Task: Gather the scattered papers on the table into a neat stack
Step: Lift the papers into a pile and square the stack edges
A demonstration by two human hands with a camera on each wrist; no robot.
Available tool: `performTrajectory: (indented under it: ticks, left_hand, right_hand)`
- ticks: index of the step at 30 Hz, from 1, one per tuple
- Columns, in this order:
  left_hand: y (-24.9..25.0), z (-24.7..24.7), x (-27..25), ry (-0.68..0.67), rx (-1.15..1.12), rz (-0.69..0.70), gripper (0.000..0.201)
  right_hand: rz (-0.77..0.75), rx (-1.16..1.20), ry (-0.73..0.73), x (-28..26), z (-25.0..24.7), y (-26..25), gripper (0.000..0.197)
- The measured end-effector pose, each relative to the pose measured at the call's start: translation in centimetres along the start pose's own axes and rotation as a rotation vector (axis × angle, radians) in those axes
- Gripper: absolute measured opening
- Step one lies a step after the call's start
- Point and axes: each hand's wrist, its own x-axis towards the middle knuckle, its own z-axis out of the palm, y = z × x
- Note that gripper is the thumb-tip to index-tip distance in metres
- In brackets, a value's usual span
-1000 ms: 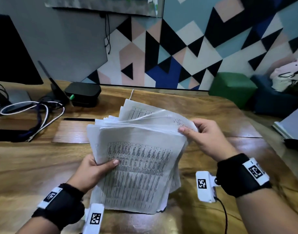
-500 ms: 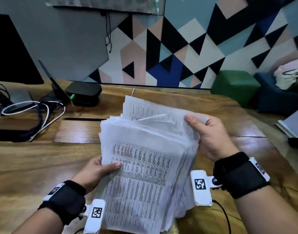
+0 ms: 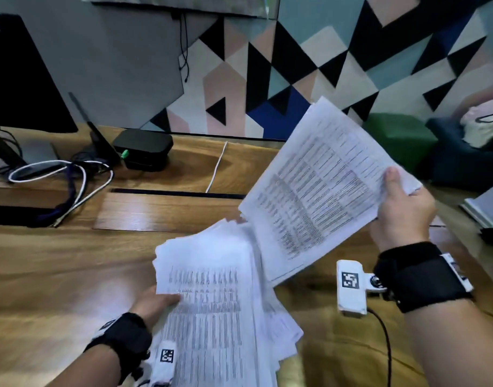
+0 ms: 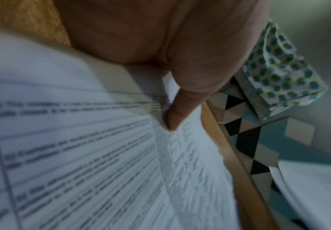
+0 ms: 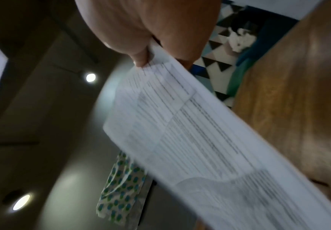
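The right hand holds a lifted bundle of papers up over the right part of the wooden table, its thumb lying across the printed face near the bundle's far right corner and the other fingers hidden behind the sheets; the right wrist view shows the thumb and fingers clamped on that corner. The bundle tilts up, its upper edge rising against the patterned wall, its lower corner just above the rest of the papers. The left hand grips the main stack, thumb on top at the left edge and fingers beneath, as the left wrist view confirms with the thumb pressed on the top printed page. This stack is fanned and uneven, its sheets splayed toward the lower right, held low over the table's near edge. Half a second ago both hands held one single pile, the right hand at its upper right corner; now that pile is split in two, the right hand has carried its part up and to the right, and the left hand has shifted lower with the remainder.
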Motion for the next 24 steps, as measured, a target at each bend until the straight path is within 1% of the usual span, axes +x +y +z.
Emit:
performTrajectory:
  ticks: [1,3,4,5,7,9,11,13,14,16,17,18,20,21,22,23,24]
  left_hand:
    - [-0.6,-0.1,0.5,0.039,0.041,-0.018,0.013]
    - [-1.1,-0.2,1.2,0.072,0.06,-0.058,0.013]
    - [-1.0,-0.2,1.4,0.076,0.068,-0.068,0.012]
    - [-0.7,-0.2,1.2,0.057,0.079,-0.086,0.009]
    - [-0.1,-0.1,0.8,-0.041,0.046,-0.134,0.01]
    - [0.4,0.4,0.3,-0.147,0.0,-0.202,0.016]
    - [0.2,0.8,0.7,-0.182,-0.061,-0.249,0.026]
    - [0.2,1.5,0.3,-0.202,-0.092,-0.264,0.033]
    - [0.1,2.0,0.0,-0.239,-0.139,-0.27,0.031]
    - [0.0,3.4,-1.0,-0.329,-0.197,-0.275,0.02]
    - [-0.1,4.1,-1.6,-0.341,-0.202,-0.262,0.017]
    - [-0.5,5.0,-1.8,-0.351,-0.197,-0.236,0.019]
    - [-1.5,6.6,-1.7,-0.326,-0.163,-0.195,0.036]
    - [-2.0,7.1,-1.4,-0.308,-0.141,-0.192,0.04]
    - [-2.0,7.7,-1.4,-0.294,-0.119,-0.189,0.039]
    - [-1.8,8.2,-1.5,-0.271,-0.103,-0.179,0.034]
    - [-1.7,8.7,-1.2,-0.242,-0.114,-0.173,0.028]
  right_hand:
    - [0.068,-0.018,-0.001,0.3,-0.7,0.3,0.011]
    - [0.196,-0.008,0.001,1.1,-2.3,0.8,0.014]
    - [0.247,-0.01,-0.041,1.6,-3.1,1.2,0.014]
    - [0.291,-0.07,-0.094,2.0,-3.7,2.1,0.014]
    - [0.334,-0.297,-0.218,2.4,-4.2,4.7,0.019]
    - [0.347,-0.516,-0.339,1.2,-3.4,7.5,0.019]
    - [0.327,-0.701,-0.433,-1.0,-2.1,10.3,0.023]
    - [0.366,-0.83,-0.478,-3.8,-1.1,13.5,0.023]
    - [0.378,-0.883,-0.492,-4.9,-1.0,15.5,0.024]
    - [0.403,-0.967,-0.507,-6.9,-1.2,18.4,0.026]
    - [0.408,-0.983,-0.502,-7.6,-1.3,19.4,0.027]
    - [0.406,-0.964,-0.496,-8.3,-1.1,19.9,0.029]
    - [0.412,-0.897,-0.5,-9.4,-0.7,20.5,0.038]
    - [0.411,-0.87,-0.51,-9.7,-0.5,20.4,0.039]
    - [0.424,-0.84,-0.513,-9.7,-0.6,20.2,0.034]
    - [0.463,-0.802,-0.51,-9.5,-0.7,19.8,0.026]
    - [0.504,-0.77,-0.482,-9.1,-1.4,19.6,0.028]
